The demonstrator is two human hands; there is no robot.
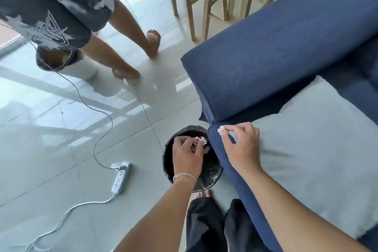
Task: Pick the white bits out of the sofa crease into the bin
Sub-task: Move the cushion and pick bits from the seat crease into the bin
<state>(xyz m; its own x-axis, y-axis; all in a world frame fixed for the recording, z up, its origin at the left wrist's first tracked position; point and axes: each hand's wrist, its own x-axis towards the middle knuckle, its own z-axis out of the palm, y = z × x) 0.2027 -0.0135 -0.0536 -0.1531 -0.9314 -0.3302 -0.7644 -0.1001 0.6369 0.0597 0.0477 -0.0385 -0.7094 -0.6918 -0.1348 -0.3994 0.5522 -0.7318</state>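
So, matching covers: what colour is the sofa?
Dark navy blue on the sofa, clearest in the head view.

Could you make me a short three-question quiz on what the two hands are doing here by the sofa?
1. True or false: the left hand is over the bin.
2. What does the right hand pinch? A) a cable B) a white bit C) a cushion
3. Fill in: the right hand rests on the front edge of the blue ____.

Key: 1 true. 2 B. 3 sofa.
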